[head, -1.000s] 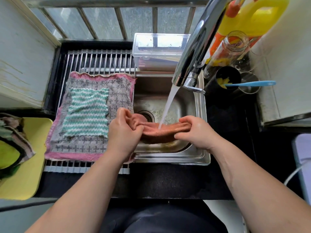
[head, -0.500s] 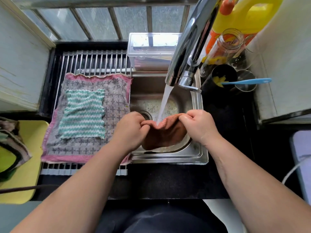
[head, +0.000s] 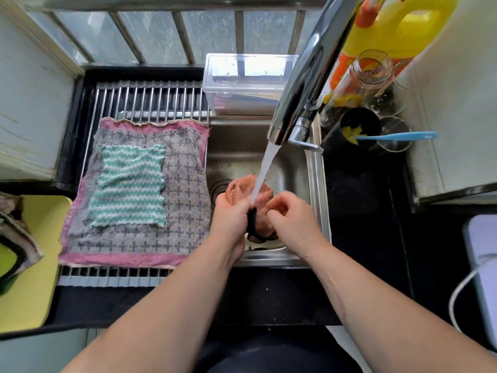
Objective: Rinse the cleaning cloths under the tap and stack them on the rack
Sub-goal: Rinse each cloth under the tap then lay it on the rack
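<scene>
A glossy, polished metal tap (head: 304,84) and a duller steel sink (head: 314,189) are seen. Rough terry cloths (head: 129,184) are laid on a metal-barred rack (head: 150,99); the bench (head: 363,200) is matt black.

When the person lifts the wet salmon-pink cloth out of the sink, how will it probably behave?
The bunched salmon-pink terry cloth will likely be floppy: it crumples between the left hand and right hand. It is probably heavy for its size and dripping, since the water stream runs onto it.

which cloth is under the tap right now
The orange cloth, held by the left hand and right hand under the stream. The green striped cloth and the grey cloth lie flat on the rack.
</scene>
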